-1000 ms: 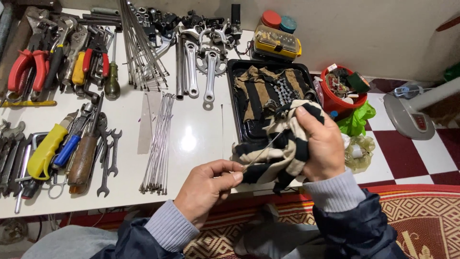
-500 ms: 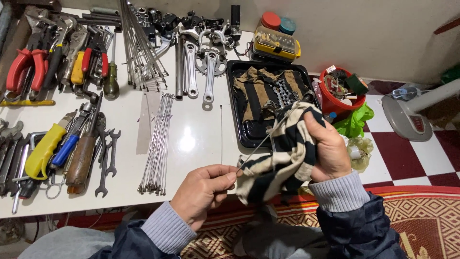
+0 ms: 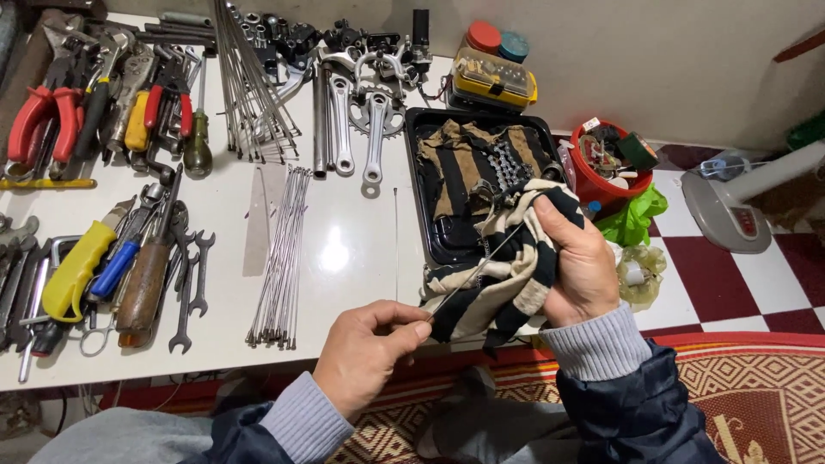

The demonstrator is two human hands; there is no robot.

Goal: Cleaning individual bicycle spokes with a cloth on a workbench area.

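A thin, straight silver metal spoke (image 3: 477, 268) runs on a slant above the front edge of the white desk (image 3: 344, 249), near its right corner. Its lower end is pinched between thumb and forefinger of the left hand (image 3: 365, 348), whose other fingers are curled in. Its upper part disappears into a black-and-cream striped cloth rag (image 3: 507, 275), which the right hand (image 3: 577, 268) grips bunched around the spoke, fingers pressed together on top of the fabric. The rag hangs down over the desk's front edge.

Just behind the right hand, at the right edge of the desk, lies a black rectangular metal tray (image 3: 434, 232). It holds a second brown-and-black striped rag (image 3: 460, 163) with a grey bicycle chain (image 3: 507, 163) heaped on it.

Beyond the desk's right edge, on the floor, stands a red round plastic bucket (image 3: 593, 185) filled with small mixed items; their kind cannot be told. At the back right corner of the desk sits a yellow case with a clear lid (image 3: 494, 79).

A bundle of loose silver spokes (image 3: 279, 258) lies at the desk's middle, well apart from both hands.
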